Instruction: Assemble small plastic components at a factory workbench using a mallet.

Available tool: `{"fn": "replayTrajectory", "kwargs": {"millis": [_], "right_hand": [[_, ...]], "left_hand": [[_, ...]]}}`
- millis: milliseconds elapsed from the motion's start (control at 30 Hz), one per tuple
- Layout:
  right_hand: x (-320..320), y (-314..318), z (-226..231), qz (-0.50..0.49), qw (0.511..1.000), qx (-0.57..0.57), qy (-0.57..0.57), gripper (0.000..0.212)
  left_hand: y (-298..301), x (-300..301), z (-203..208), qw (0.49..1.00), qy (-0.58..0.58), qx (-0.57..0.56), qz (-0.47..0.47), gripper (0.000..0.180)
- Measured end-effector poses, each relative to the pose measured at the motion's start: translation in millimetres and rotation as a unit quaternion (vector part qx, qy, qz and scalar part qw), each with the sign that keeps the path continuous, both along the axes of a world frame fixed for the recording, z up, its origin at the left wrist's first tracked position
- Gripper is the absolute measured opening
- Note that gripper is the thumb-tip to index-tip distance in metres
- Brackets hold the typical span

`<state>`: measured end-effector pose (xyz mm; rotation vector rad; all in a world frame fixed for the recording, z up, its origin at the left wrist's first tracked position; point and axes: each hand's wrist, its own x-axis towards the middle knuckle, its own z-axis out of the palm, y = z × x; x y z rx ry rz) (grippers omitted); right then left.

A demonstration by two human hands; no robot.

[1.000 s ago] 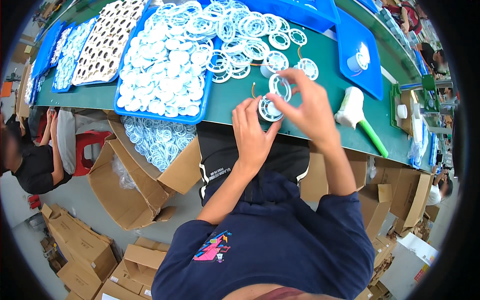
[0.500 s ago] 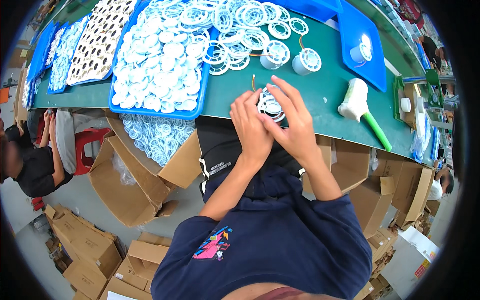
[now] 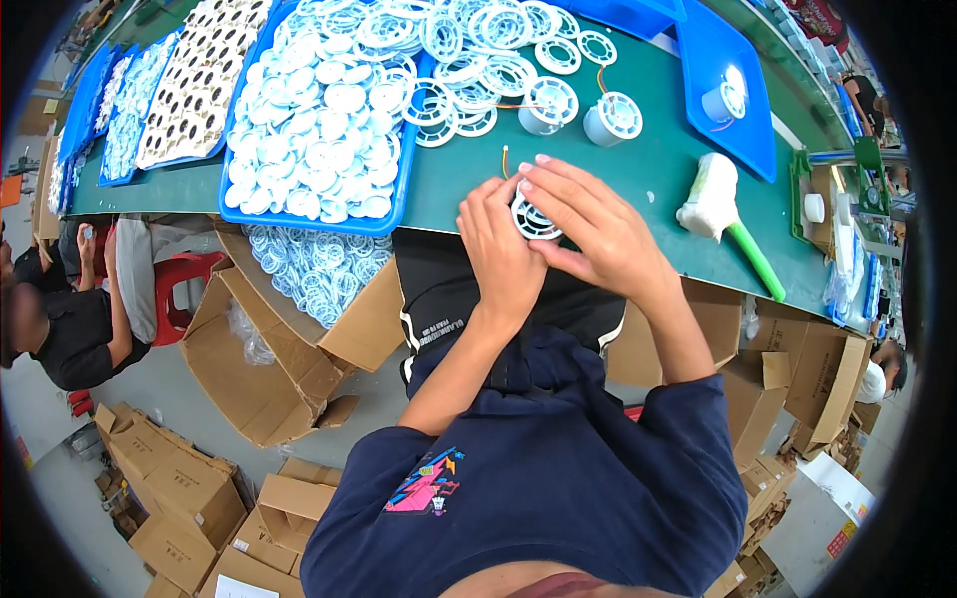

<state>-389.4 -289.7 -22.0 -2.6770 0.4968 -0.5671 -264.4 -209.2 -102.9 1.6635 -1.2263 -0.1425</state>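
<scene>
At the table's near edge, my left hand (image 3: pixel 498 244) is closed around the left side of a white cylindrical part with a slotted ring top (image 3: pixel 533 220). From the other side, my right hand (image 3: pixel 603 234) grips it, fingers across the far rim and thumb along the near rim. My palms hide most of its body. A thin wire with a small connector (image 3: pixel 505 161) sticks up just beyond my fingertips. Farther back stand two similar white cylinders (image 3: pixel 548 106) (image 3: pixel 613 120) with slotted tops and coloured wires.
A blue tray (image 3: pixel 309 225) heaped with white discs is at left, beside piled white rings (image 3: pixel 503 75). To the right lies a mallet with a white wrapped head (image 3: pixel 710 194) and green handle (image 3: pixel 758 261). Another blue tray (image 3: pixel 743 145) holds one cylinder. Cardboard boxes (image 3: pixel 249 369) sit below the table.
My right hand has turned and shifted across the part, its fingers now together over the far rim. The ring top has moved slightly left and shows differently. My left hand stays nearly in place.
</scene>
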Motion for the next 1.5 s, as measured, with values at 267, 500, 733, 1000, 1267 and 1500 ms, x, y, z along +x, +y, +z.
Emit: {"fn": "replayTrajectory", "kwargs": {"millis": [267, 500, 733, 1000, 1267, 1500], "right_hand": [[3.8, -0.9, -23.7, -0.071, 0.994, 0.016, -0.081, 0.070], [1.9, -2.2, -22.5, -0.073, 0.994, 0.053, -0.069, 0.065], [6.4, 6.1, -16.2, -0.104, 0.983, 0.123, -0.087, 0.068], [9.6, 8.5, -18.8, -0.113, 0.969, 0.189, -0.113, 0.071], [5.3, 5.9, -14.6, -0.086, 0.957, 0.258, -0.101, 0.071], [4.9, 7.1, -13.8, -0.102, 0.941, 0.308, -0.091, 0.069]], "left_hand": [[0.5, 0.0, -2.7, 1.000, 0.001, -0.016, 0.006, 0.068], [0.0, 0.0, -2.9, 1.000, -0.009, -0.011, 0.008, 0.068], [1.3, -0.2, -2.7, 1.000, -0.002, -0.009, 0.007, 0.067], [1.1, -0.3, -2.6, 1.000, 0.006, -0.013, 0.004, 0.071], [1.7, 1.0, -2.2, 1.000, 0.000, -0.010, 0.003, 0.072], [2.9, 2.2, -5.2, 1.000, -0.011, -0.003, 0.005, 0.070]]}}
